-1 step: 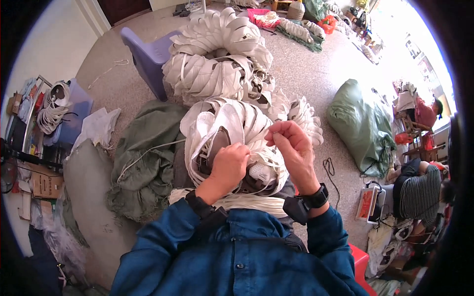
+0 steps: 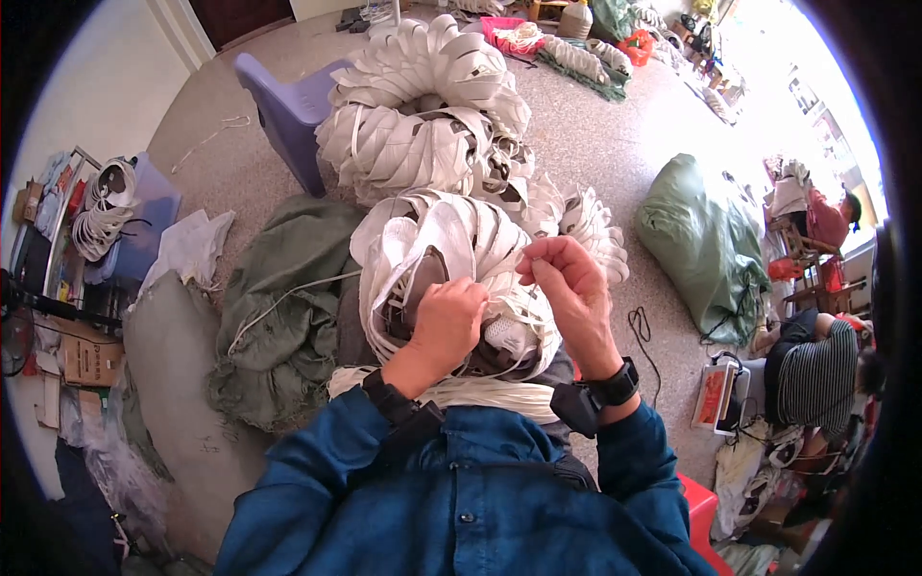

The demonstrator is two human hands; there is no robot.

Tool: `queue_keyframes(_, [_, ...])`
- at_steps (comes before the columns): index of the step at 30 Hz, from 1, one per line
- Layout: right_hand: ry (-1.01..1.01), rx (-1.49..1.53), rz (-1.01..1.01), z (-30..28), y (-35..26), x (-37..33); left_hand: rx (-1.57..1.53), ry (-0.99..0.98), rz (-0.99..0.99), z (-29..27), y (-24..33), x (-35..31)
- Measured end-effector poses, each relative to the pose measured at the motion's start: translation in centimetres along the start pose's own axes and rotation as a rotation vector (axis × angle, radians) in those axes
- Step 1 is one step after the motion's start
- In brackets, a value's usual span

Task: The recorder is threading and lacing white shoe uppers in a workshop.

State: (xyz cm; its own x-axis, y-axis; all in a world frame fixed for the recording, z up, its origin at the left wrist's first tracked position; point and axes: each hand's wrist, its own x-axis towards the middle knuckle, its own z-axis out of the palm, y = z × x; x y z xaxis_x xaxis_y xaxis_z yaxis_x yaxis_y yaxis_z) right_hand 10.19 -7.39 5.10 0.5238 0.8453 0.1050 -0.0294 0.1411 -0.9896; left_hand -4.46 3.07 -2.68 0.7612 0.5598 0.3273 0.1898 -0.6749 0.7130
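Observation:
On my lap lies a bundle of white shoe uppers (image 2: 499, 245), nested one in another. The nearest shoe upper (image 2: 429, 272) has a brown-grey lining, and white laces hang about it. Over its edge my left hand (image 2: 448, 322) is closed, fingers bent onto the upper. Just right of the bundle, my right hand (image 2: 569, 288) is raised, thumb and forefinger pinched together; what is between them is too small to make out. A hank of white laces (image 2: 480, 395) lies across my lap, below both hands.
Larger rings of shoe uppers (image 2: 423, 144) are piled ahead, beside a purple chair (image 2: 288, 106). Green sacks (image 2: 706, 245) lie on the right, a dark green cloth (image 2: 288, 307) on the left. At far right a person in a striped top (image 2: 816, 379) bends over. A red stool (image 2: 699, 514) shows behind.

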Motion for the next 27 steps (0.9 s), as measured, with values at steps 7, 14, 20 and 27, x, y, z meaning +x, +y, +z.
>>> queue_keyframes(7, [0.062,-0.069,-0.019,-0.8,0.8,-0.7,-0.050,-0.123,-0.045,-0.4,-0.2,0.1])
queue_keyframes(14, [-0.035,-0.408,-0.277,0.5,0.0,0.7,0.236,-0.008,0.140,0.4,1.4,-1.5])
queue_keyframes(20, [-0.281,-0.560,-0.273,2.7,-1.4,1.4,0.545,-0.040,0.260,1.4,0.8,-2.0])
queue_keyframes(27, [-0.072,-1.029,-0.491,-0.3,1.9,-3.3,0.168,-0.001,0.028,1.2,0.6,-2.0])
